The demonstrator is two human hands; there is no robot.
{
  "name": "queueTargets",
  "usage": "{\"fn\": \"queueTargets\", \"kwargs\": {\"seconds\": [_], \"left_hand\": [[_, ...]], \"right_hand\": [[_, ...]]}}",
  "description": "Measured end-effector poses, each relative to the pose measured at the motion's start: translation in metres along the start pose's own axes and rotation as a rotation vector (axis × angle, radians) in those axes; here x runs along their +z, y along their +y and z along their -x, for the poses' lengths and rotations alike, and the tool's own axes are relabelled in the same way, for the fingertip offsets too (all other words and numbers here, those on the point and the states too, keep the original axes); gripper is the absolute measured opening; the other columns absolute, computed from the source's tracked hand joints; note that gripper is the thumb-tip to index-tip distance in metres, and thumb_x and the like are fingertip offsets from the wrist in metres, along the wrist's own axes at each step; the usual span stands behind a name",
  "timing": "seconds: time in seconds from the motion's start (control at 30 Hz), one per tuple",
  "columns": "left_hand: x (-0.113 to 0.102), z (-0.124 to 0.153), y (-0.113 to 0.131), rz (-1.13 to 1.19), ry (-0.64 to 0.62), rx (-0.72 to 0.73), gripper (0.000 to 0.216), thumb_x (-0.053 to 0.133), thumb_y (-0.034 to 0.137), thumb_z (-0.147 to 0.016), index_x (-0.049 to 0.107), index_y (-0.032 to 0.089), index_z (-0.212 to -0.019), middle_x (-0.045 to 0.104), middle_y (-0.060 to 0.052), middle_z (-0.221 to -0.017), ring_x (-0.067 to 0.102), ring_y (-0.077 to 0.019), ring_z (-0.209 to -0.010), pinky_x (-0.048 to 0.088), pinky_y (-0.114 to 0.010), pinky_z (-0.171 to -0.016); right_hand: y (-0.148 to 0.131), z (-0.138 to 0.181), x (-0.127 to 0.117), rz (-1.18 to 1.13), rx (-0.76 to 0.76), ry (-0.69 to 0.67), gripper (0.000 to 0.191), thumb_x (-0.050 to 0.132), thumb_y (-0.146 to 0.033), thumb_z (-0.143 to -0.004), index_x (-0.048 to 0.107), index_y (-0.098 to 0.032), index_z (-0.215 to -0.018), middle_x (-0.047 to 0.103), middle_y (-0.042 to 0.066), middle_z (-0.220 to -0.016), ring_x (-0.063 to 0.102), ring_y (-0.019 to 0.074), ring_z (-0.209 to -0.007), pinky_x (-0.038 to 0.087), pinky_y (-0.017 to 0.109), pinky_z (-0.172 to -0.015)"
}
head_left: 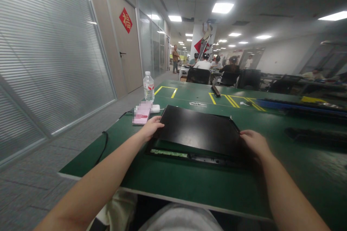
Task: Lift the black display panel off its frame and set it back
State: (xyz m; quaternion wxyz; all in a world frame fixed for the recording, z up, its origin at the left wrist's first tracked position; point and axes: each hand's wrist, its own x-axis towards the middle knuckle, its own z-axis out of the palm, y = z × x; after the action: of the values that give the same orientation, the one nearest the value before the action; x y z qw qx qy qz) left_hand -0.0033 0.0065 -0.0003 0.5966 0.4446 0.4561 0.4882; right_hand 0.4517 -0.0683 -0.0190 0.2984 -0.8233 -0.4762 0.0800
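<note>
A thin black rectangular panel (199, 128), like a display screen, spans the space between my hands. My left hand (152, 127) pinches its left edge, thumb on top. At the opposite edge, my right hand (255, 142) grips the right side near a corner. Below the panel's near edge lies a black frame (208, 158) with a strip of green circuit board (169, 153) showing along its left part. The panel hides the rest of the frame, and I cannot tell whether the two touch.
A water bottle (148, 86), a pink box-like item (141, 113) and a white charger (155, 108) stand left on the green table (217, 187). Beyond the panel lie small parts (197, 104) and a dark strip (216, 91). Long blue pieces (292, 104) lie right. People sit farther back.
</note>
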Motion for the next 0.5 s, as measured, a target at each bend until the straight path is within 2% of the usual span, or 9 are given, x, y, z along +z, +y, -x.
{"fn": "queueTargets", "kwargs": {"seconds": [0.5], "left_hand": [[0.0021, 0.0012, 0.0004, -0.010, -0.005, 0.004, 0.039, 0.063, 0.001, -0.063, 0.061, 0.017, -0.099, 0.073, -0.002, -0.078, 0.070, -0.0184, -0.071, 0.055, -0.029, -0.068]], "right_hand": [[-0.0029, 0.0017, 0.0003, -0.048, 0.016, 0.023, 0.022, 0.060, -0.029, -0.073, 0.077, -0.022, -0.086, 0.076, 0.008, -0.092, 0.068, 0.0231, -0.088, 0.048, 0.031, -0.078]]}}
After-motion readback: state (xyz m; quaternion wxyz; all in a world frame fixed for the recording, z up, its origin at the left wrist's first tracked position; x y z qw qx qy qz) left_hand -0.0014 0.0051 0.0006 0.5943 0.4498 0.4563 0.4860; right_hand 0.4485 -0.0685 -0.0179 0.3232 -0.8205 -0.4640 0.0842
